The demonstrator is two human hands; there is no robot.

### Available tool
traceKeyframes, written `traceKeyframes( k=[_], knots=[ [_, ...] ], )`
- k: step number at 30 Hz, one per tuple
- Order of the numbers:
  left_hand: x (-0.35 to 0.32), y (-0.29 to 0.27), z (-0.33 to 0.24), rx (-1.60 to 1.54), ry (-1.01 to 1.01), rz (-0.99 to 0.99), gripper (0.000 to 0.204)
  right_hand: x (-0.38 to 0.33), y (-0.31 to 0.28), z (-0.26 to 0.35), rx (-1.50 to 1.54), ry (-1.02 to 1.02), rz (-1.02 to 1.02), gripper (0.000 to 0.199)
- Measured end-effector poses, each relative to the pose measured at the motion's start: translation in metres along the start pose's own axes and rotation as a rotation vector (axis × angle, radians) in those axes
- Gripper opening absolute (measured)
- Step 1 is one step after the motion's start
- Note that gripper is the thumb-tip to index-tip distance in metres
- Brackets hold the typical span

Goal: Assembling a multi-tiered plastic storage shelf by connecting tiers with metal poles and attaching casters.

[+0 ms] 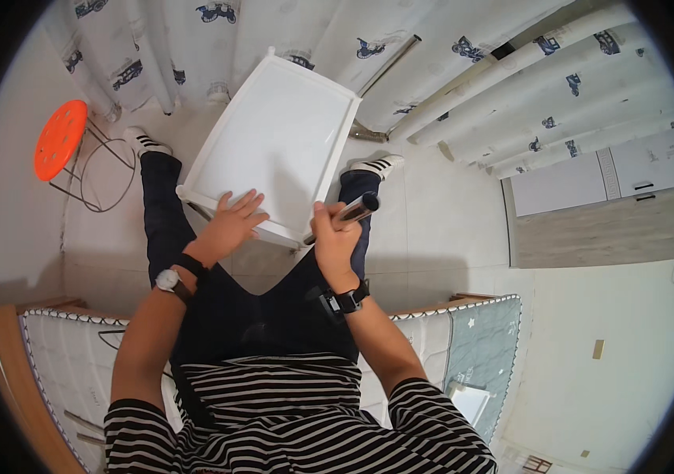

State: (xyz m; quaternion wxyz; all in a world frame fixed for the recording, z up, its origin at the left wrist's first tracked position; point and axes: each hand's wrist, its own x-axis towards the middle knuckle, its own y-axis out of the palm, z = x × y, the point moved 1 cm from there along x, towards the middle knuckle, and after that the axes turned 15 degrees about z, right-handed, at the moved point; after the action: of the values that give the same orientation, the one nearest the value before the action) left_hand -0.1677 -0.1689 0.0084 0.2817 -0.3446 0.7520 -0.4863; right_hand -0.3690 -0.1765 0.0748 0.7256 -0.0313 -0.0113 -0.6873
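A white rectangular shelf panel point(278, 134) with a raised rim lies between my legs, its near edge close to my knees. My left hand point(233, 225) rests on its near edge with the fingers spread. At the panel's near right corner, my right hand point(335, 241) is wrapped round a shiny metal tube point(359, 207). The tube's upper end points up and to the right. Its lower end is partly hidden by my hand, so I cannot tell whether it is fixed to the corner. Another metal tube point(390, 65) rises beside the far right corner.
An orange round stool point(61, 141) with metal legs stands at the left. White patterned curtains point(274, 31) hang beyond the panel. Behind me is a bed point(479, 347) bearing a small white panel point(470, 401) and metal rods point(84, 423). A low cabinet point(598, 229) stands at the right.
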Motion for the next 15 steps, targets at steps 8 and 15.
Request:
traceKeyframes(
  k=[8,15],
  knots=[
    [0.016,0.011,-0.017,0.051,-0.099,-0.004,0.016,0.008,-0.009,-0.003,-0.038,-0.1,0.07,0.038],
    [0.026,0.014,-0.024,0.048,-0.131,0.054,0.016,0.007,-0.023,-0.011,-0.027,-0.117,0.023,0.04]
  ],
)
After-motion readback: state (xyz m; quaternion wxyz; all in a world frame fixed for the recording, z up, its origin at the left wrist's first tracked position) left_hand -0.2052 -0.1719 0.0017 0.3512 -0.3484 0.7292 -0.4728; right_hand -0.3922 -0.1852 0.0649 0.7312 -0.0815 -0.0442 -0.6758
